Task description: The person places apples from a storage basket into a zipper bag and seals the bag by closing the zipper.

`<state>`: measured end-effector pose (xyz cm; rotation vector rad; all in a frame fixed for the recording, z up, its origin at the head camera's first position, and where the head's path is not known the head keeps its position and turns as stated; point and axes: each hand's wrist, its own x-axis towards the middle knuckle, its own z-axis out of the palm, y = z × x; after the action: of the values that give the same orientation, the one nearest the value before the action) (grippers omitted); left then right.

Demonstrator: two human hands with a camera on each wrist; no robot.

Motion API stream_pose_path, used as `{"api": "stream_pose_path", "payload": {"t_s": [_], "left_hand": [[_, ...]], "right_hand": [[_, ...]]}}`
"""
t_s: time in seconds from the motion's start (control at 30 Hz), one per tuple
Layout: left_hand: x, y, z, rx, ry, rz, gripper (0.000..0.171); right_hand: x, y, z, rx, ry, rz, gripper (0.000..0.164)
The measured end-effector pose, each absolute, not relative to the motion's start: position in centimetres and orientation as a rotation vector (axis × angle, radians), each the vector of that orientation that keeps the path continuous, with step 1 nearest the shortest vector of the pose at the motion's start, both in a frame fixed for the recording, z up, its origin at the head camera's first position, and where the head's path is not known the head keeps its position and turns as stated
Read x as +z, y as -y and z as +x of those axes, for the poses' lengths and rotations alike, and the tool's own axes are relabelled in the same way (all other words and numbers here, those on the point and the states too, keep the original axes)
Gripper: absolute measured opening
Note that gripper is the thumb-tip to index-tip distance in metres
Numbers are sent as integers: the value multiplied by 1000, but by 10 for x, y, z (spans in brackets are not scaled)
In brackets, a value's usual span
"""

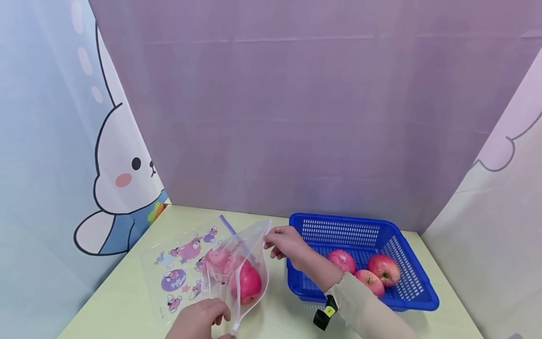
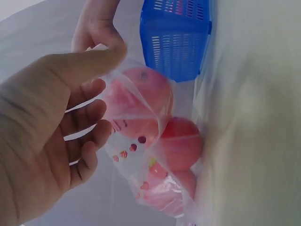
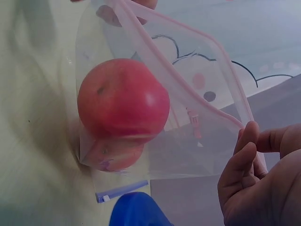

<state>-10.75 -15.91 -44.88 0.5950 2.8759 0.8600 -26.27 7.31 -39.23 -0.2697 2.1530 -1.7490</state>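
A clear zip bag (image 1: 257, 235) with a pink-edged mouth stands on the table, gaping toward the right. Red apples (image 1: 247, 285) show inside it, one near the opening and others behind, blurred by the plastic. My right hand (image 1: 285, 242) pinches the upper corner of the mouth between thumb and fingers. At the lower end of the mouth, my left hand (image 1: 199, 318) pinches the bag's edge, its other fingers curled, as the left wrist view shows. Another clear bag (image 1: 179, 261), printed with cartoon figures, lies flat to the left, partly under the held bag.
A blue plastic basket (image 1: 412, 268) stands to the right with three red apples (image 1: 384, 270) in it, and my right forearm crosses its near left corner. A purple cloth (image 1: 296, 117) hangs behind the pale table (image 1: 110, 301). Printed curtains (image 1: 46, 141) flank both sides.
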Motion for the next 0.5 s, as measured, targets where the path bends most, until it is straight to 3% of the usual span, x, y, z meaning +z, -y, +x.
{"api": "stream_pose_path", "payload": {"t_s": [0.27,0.37,0.5], "left_hand": [[-457,157,-107,868,-3118,782,15],[-465,156,-108,1003,-3315,875,22],[-463,157,-112,1331,-3409,711,36]], "right_hand": [[-395,-74,-265,-1775,-2091,-247,17],[-396,-74,-265,-1790,-2060,-249,16],[-395,-75,-264,-1837,-2001,-244,12]]}}
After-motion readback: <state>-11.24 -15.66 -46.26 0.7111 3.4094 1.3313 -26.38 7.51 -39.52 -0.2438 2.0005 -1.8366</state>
